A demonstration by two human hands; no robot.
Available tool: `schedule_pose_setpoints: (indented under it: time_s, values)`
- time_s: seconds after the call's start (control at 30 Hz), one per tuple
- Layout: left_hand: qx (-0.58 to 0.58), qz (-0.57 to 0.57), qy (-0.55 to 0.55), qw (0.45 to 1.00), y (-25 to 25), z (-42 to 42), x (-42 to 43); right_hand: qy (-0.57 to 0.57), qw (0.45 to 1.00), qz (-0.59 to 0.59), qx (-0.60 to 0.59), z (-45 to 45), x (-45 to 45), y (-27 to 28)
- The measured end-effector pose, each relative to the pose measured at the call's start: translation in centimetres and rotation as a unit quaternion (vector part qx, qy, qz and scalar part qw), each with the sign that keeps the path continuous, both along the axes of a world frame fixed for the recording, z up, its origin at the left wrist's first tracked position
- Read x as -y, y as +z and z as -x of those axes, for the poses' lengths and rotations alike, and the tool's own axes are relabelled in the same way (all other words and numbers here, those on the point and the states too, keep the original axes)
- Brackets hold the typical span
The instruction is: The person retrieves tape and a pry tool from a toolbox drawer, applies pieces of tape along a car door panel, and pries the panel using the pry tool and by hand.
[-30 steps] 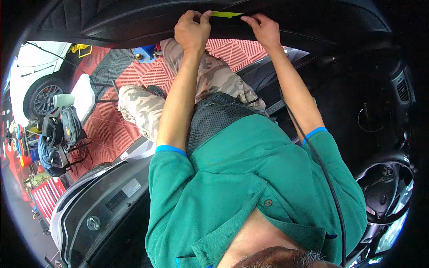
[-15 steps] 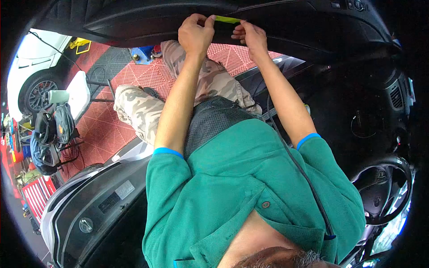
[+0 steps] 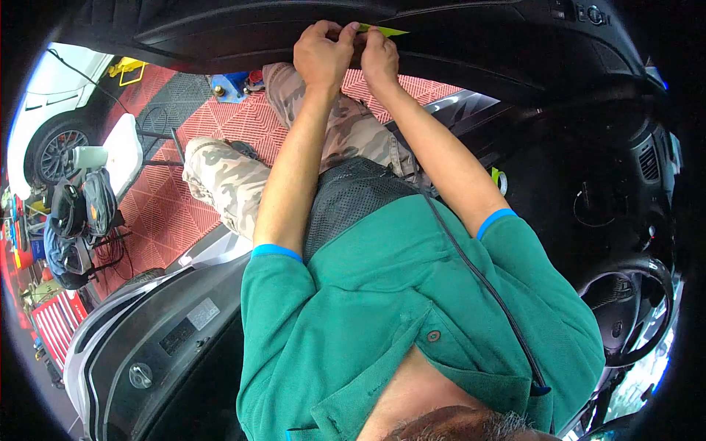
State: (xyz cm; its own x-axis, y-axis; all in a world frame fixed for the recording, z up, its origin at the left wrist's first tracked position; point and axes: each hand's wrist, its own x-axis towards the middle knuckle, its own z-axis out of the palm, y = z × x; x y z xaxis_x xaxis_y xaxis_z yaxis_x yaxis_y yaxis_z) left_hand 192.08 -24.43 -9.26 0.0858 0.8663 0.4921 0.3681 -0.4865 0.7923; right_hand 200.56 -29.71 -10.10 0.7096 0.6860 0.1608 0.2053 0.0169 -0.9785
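Note:
A short strip of yellow-green tape (image 3: pixel 390 31) lies along the black door panel (image 3: pixel 243 40) at the top of the view, its pointed right end free. My left hand (image 3: pixel 322 57) pinches the strip's left end between thumb and fingers. Close beside it, my right hand (image 3: pixel 380 65) is closed, its fingers bent together at the middle of the strip; the fingertips are partly hidden. The two hands almost touch.
A tape roll (image 3: pixel 500 180) shows beside my right forearm. The steering wheel (image 3: pixel 668 301) is at the right, and an open car door frame (image 3: pixel 92 360) at lower left. Bags (image 3: pixel 103 202) hang near a white chair (image 3: pixel 123 158) on the red floor (image 3: pixel 158 213).
My right hand has moved left along the strip, from its right end to right beside my left hand. The strip's right end is now free. My left hand has barely moved.

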Motion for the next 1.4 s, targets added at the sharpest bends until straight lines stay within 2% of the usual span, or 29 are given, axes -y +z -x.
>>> schedule_pose_setpoints:
  time_s: [0.07,0.1,0.2,0.3,0.4,0.43,0.5,0.6,0.77,0.87,0.97,1.03,1.1,1.13,1.17,1.2,1.23,1.27,1.33,1.4]
  values:
    - [0.004,0.006,-0.004,1.000,0.0,0.1,0.0,-0.027,0.993,0.027,0.114,-0.4,-1.3,-1.5]
    - [0.005,0.009,-0.005,1.000,-0.1,0.1,-0.1,-0.028,0.985,-0.002,0.169,-0.4,-1.8,-2.3]
    - [0.024,0.008,-0.004,1.000,-0.8,-0.1,-0.7,0.002,0.976,-0.023,0.215,-0.9,-2.3,-3.1]
    - [0.048,-0.008,0.004,0.999,-1.9,0.0,-1.5,0.072,0.990,0.060,0.110,-1.4,-1.1,-1.8]
    - [0.077,-0.007,-0.006,0.997,-2.6,-0.2,-1.7,0.121,0.984,0.066,0.111,-2.5,0.3,-1.8]
    - [0.056,-0.008,-0.010,0.998,-2.5,-0.2,-1.4,0.168,0.979,0.079,0.087,-4.0,-0.3,-3.7]
    - [0.013,-0.008,-0.019,1.000,-0.8,-0.1,0.3,0.193,0.971,0.114,0.084,-4.6,1.5,-3.7]
    - [-0.052,0.043,-0.001,0.998,0.2,-0.7,0.5,0.247,0.957,0.138,0.068,-6.3,4.2,-3.6]
    - [-0.032,0.185,0.015,0.982,1.6,-1.0,1.4,0.288,0.944,0.162,-0.006,-10.6,10.2,-2.8]
    - [0.015,0.182,0.015,0.983,0.8,-1.3,1.0,0.251,0.939,0.190,-0.135,-14.9,15.3,-1.8]
    - [0.040,0.120,0.034,0.991,-0.2,-0.7,0.7,0.173,0.939,0.028,-0.297,-21.0,22.2,-3.9]
    - [0.069,0.092,0.067,0.991,-1.4,-0.1,0.0,0.084,0.950,-0.017,-0.301,-25.0,27.2,-7.0]
    - [0.080,0.061,0.065,0.993,-2.4,0.2,-0.3,-0.062,0.962,-0.008,-0.267,-27.4,32.4,-10.8]
    - [0.085,0.046,0.066,0.993,-2.8,0.2,-0.4,-0.183,0.947,0.024,-0.262,-26.7,33.9,-11.4]
    - [0.067,0.025,0.068,0.995,-3.0,0.1,-0.4,-0.239,0.942,0.080,-0.221,-28.7,36.8,-14.9]
    - [-0.007,0.020,0.064,0.998,-2.5,0.1,-0.3,-0.236,0.944,0.185,-0.136,-30.5,39.8,-18.5]
    - [-0.082,0.015,0.060,0.995,-1.5,0.2,-0.1,-0.225,0.898,0.379,0.008,-31.1,42.4,-21.0]
    - [-0.158,0.012,0.052,0.986,-1.1,0.3,0.2,-0.233,0.849,0.474,0.010,-34.0,45.6,-26.7]
    - [-0.169,0.005,0.068,0.983,-1.5,-0.1,-0.8,-0.151,0.815,0.555,0.076,-29.0,45.8,-25.0]
    - [-0.186,-0.004,0.077,0.979,-1.6,0.1,-1.6,-0.263,0.854,0.450,0.002,-26.3,45.4,-25.3]
